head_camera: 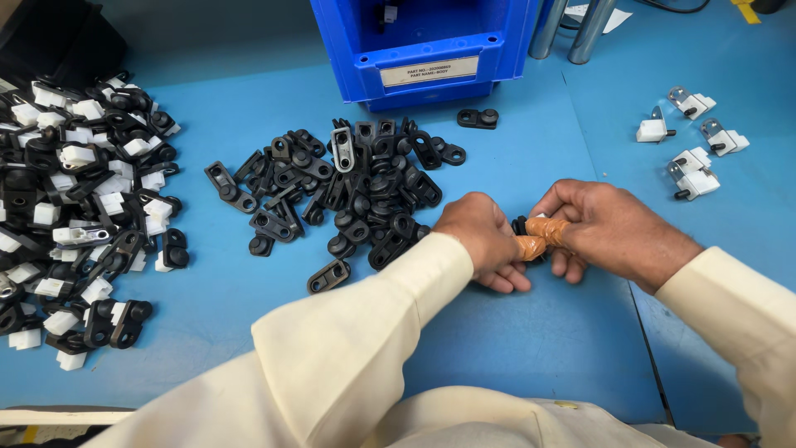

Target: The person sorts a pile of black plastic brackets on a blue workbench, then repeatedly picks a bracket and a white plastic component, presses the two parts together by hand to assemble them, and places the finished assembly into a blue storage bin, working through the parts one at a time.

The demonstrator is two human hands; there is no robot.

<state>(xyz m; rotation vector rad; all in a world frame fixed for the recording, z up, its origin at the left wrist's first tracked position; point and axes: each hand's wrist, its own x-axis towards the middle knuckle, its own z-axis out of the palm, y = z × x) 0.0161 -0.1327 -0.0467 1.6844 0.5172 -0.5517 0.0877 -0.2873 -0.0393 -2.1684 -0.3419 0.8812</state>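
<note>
Both hands pinch one small black part at table centre-right.
Left hand and right hand, taped fingertips clamped on it; black parts pile at 10 o'clock, blue bin at 12.

A small black part is gripped between left hand and right hand, beside the black-part pile.

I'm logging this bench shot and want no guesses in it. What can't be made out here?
- Head view: the small black part between the left hand and right hand is mostly covered by taped fingers; shape unclear.
- Blue bin: top cut off by the frame edge, contents in shadow.
- Black-and-white parts pile: runs off the left edge.
</note>
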